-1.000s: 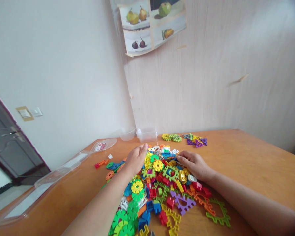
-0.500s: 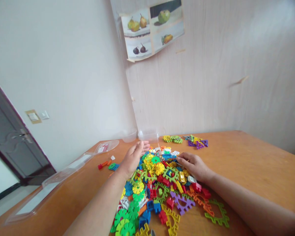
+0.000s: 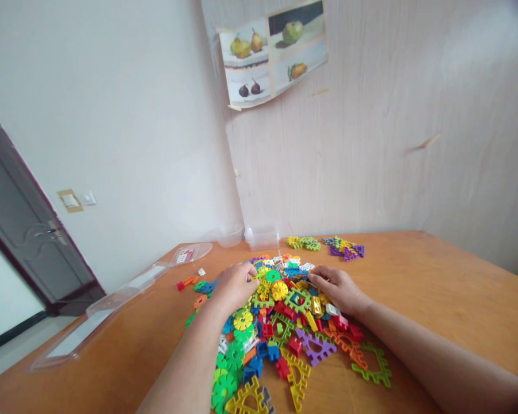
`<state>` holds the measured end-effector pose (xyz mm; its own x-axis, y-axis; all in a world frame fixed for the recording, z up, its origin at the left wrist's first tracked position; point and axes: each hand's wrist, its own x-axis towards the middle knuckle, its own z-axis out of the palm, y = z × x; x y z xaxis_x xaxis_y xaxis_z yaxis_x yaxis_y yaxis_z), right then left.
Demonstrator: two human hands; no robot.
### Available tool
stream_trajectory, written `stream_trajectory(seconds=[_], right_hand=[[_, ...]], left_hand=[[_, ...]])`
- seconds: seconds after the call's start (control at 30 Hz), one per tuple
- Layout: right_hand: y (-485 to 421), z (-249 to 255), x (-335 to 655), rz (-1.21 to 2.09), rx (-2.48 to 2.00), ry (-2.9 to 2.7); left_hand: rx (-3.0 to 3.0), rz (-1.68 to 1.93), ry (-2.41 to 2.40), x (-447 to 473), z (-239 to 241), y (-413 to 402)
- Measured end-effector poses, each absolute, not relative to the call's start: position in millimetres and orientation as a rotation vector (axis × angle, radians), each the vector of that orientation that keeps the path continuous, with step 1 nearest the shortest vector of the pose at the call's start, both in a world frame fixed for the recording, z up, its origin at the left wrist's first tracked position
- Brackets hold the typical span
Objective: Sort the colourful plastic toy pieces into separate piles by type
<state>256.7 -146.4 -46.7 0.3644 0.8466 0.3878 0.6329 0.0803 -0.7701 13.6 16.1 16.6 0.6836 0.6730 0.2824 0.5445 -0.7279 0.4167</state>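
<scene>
A heap of colourful plastic interlocking pieces [image 3: 285,322] lies on the wooden table [image 3: 435,287]. My left hand [image 3: 235,286] rests palm down on the heap's left side, its fingers curled onto pieces near a green gear; whether it grips one is hidden. My right hand [image 3: 339,287] lies on the heap's right side, fingers bent and pressed on the pieces by a yellow gear [image 3: 280,290]. A purple triangle frame [image 3: 315,348] and a green square frame [image 3: 371,368] lie at the near edge of the heap.
Two small sorted groups, green-yellow [image 3: 303,243] and purple [image 3: 344,248], sit near the wall. Clear tubs [image 3: 261,236] stand in the corner. A long clear lid [image 3: 121,299] lies along the table's left edge. Loose pieces [image 3: 190,283] sit left of the heap.
My left hand was raised and open at the heap's far left; now it has come down onto the pieces with fingers curled. My right hand has hardly moved.
</scene>
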Motion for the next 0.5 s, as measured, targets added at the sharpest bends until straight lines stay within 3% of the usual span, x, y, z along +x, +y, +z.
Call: stream_trajectory(seconds=[0.27, 0.5], right_hand=[[-144, -41, 256, 0.279, -1.628, -1.336], [-140, 2, 230, 0.509, -1.505, -1.294]], left_hand=[[1.967, 0.853, 0.759, 15, 25, 9], [1.754, 0.911, 0.623, 18, 34, -8]])
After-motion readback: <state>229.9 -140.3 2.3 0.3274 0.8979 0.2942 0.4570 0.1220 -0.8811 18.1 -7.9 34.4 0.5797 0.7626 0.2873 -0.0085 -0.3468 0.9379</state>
